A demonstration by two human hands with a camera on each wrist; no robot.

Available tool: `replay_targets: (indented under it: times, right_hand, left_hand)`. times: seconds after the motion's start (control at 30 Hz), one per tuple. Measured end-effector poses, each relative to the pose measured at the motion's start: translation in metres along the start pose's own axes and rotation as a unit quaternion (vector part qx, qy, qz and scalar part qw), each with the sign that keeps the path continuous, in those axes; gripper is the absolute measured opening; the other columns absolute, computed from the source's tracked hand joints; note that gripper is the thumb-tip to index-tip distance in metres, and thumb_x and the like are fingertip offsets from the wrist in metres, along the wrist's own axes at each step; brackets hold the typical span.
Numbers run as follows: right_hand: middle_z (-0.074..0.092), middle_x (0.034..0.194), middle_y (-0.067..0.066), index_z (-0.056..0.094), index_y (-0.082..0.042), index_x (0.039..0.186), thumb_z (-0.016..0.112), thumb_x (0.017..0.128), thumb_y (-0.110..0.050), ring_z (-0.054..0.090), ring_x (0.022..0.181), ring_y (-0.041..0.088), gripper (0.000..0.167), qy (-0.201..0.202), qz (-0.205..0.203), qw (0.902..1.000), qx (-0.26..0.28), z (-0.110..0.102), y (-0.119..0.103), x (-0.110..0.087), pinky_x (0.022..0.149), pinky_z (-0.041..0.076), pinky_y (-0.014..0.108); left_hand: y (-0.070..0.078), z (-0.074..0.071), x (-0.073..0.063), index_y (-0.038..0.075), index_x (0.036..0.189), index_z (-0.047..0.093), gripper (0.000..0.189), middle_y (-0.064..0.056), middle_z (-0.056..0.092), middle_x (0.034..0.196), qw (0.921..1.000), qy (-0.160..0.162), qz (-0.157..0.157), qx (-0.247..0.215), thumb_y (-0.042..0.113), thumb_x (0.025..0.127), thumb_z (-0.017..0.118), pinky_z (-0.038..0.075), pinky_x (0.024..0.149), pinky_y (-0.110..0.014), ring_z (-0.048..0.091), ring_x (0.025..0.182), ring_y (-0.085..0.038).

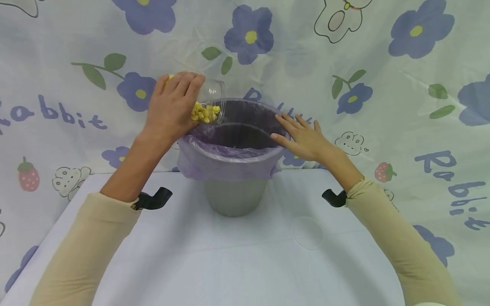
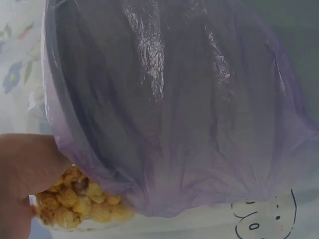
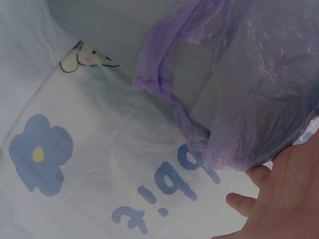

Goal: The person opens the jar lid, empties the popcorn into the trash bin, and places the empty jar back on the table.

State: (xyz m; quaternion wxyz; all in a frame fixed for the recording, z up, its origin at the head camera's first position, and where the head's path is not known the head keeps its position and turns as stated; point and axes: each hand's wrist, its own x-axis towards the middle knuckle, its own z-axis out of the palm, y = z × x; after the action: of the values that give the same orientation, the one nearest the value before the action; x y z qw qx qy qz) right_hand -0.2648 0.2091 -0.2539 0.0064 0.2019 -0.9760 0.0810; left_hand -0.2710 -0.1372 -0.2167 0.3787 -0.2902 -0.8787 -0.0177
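Note:
My left hand (image 1: 174, 104) grips a clear jar (image 1: 214, 91) tipped on its side, its open mouth pointing right over the bin's rim. Yellow popcorn (image 1: 206, 112) lies along the jar's lower side, and in the left wrist view the popcorn (image 2: 82, 201) shows beside the thumb. A grey bin (image 1: 235, 197) stands upright, lined with a purple plastic bag (image 1: 229, 168) folded over its rim. At the bin's right rim my right hand (image 1: 306, 138) rests with fingers spread and straight. In the right wrist view its fingers touch the bag (image 3: 259, 74).
A clear round lid (image 1: 307, 233) lies on the white table (image 1: 229, 263), right of the bin. Behind the table hangs a cloth (image 1: 291, 68) printed with flowers and rabbits. Each wrist wears a black strap mount (image 1: 155, 199).

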Motion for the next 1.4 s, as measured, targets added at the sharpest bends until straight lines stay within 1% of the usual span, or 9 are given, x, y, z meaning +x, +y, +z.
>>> replay_targets:
  times: [0.27, 0.47, 0.53, 0.6, 0.7, 0.77, 0.97, 1.07, 1.4]
  right_hand:
    - [0.004, 0.167, -0.001, 0.006, -0.029, 0.162, 0.021, 0.097, -0.074, 0.002, 0.150, 0.035, 0.080, -0.002, 0.000, 1.0000, 0.001, 0.000, 0.000, 0.000, 0.110, -0.008, 0.069]
    - [0.004, 0.167, -0.001, 0.006, -0.028, 0.162, 0.022, 0.098, -0.072, 0.002, 0.150, 0.035, 0.079, -0.004, 0.000, 1.0000, 0.000, -0.001, -0.002, 0.000, 0.110, -0.008, 0.069]
    - [0.004, 0.167, -0.001, 0.006, -0.028, 0.162, 0.022, 0.098, -0.072, 0.002, 0.150, 0.035, 0.079, -0.003, 0.001, 1.0000, -0.001, -0.001, -0.002, 0.000, 0.110, -0.008, 0.069]
    - [0.004, 0.167, -0.001, 0.007, -0.028, 0.162, 0.022, 0.098, -0.072, 0.002, 0.150, 0.035, 0.079, -0.002, 0.000, 1.0000, -0.001, -0.001, -0.002, 0.000, 0.110, -0.007, 0.069]
    - [0.004, 0.167, -0.001, 0.007, -0.028, 0.162, 0.023, 0.098, -0.072, 0.001, 0.150, 0.035, 0.080, -0.001, 0.003, 1.0000, -0.002, -0.002, -0.002, -0.001, 0.111, -0.008, 0.069]
    - [0.004, 0.167, -0.001, 0.006, -0.028, 0.162, 0.023, 0.097, -0.072, 0.001, 0.150, 0.035, 0.080, -0.002, 0.003, 1.0000, -0.001, -0.002, -0.002, -0.001, 0.110, -0.008, 0.068]
    - [0.004, 0.167, -0.001, 0.006, -0.028, 0.162, 0.022, 0.097, -0.073, 0.001, 0.150, 0.036, 0.081, 0.001, 0.001, 1.0000, -0.001, -0.001, -0.001, 0.001, 0.110, -0.010, 0.068]
    - [0.004, 0.167, 0.000, 0.006, -0.027, 0.162, 0.021, 0.096, -0.075, 0.001, 0.150, 0.036, 0.082, 0.002, -0.001, 1.0000, 0.000, 0.000, 0.000, 0.001, 0.111, -0.010, 0.068]
    - [0.003, 0.167, -0.001, 0.006, -0.028, 0.162, 0.022, 0.097, -0.074, 0.001, 0.150, 0.035, 0.081, -0.001, 0.003, 1.0000, 0.002, 0.000, 0.000, 0.000, 0.110, -0.010, 0.068]
  left_hand:
    - [0.005, 0.006, 0.004, 0.005, 0.141, 0.038, 0.090, -0.016, 0.045, 0.140, 0.9983, -0.014, 0.035, 0.044, -0.002, 0.066, 0.088, 0.020, 0.116, -0.052, 0.037, 0.135, -0.033]
    - [0.009, 0.012, 0.004, 0.004, 0.136, 0.039, 0.068, -0.018, 0.047, 0.136, 0.9941, 0.025, 0.078, 0.072, -0.010, 0.078, 0.072, 0.024, 0.114, -0.054, 0.040, 0.131, -0.035]
    - [0.009, 0.013, 0.003, 0.004, 0.135, 0.039, 0.068, -0.018, 0.047, 0.136, 0.9931, 0.031, 0.084, 0.076, -0.010, 0.078, 0.073, 0.025, 0.113, -0.055, 0.040, 0.131, -0.036]
    - [0.010, 0.013, 0.003, 0.004, 0.135, 0.039, 0.071, -0.019, 0.047, 0.136, 0.9930, 0.031, 0.085, 0.076, -0.009, 0.076, 0.075, 0.025, 0.113, -0.055, 0.040, 0.131, -0.036]
    - [0.010, 0.013, 0.004, 0.005, 0.136, 0.038, 0.086, -0.018, 0.046, 0.137, 0.9940, 0.022, 0.082, 0.069, -0.006, 0.066, 0.085, 0.024, 0.114, -0.054, 0.039, 0.131, -0.035]
    - [0.011, 0.013, 0.004, 0.005, 0.136, 0.038, 0.089, -0.018, 0.046, 0.137, 0.9944, 0.019, 0.080, 0.066, -0.005, 0.063, 0.088, 0.023, 0.115, -0.053, 0.039, 0.132, -0.035]
    - [0.012, 0.015, 0.005, 0.006, 0.134, 0.042, 0.068, -0.018, 0.048, 0.137, 0.9937, 0.027, 0.087, 0.064, -0.012, 0.075, 0.072, 0.024, 0.114, -0.054, 0.040, 0.131, -0.036]
    - [0.013, 0.016, 0.006, 0.007, 0.133, 0.044, 0.061, -0.017, 0.049, 0.136, 0.9935, 0.032, 0.090, 0.062, -0.012, 0.080, 0.069, 0.024, 0.114, -0.054, 0.040, 0.132, -0.035]
    - [0.017, 0.021, 0.005, 0.011, 0.135, 0.045, 0.060, -0.016, 0.047, 0.140, 0.9925, 0.023, 0.098, 0.070, -0.016, 0.086, 0.066, 0.021, 0.116, -0.051, 0.038, 0.134, -0.033]
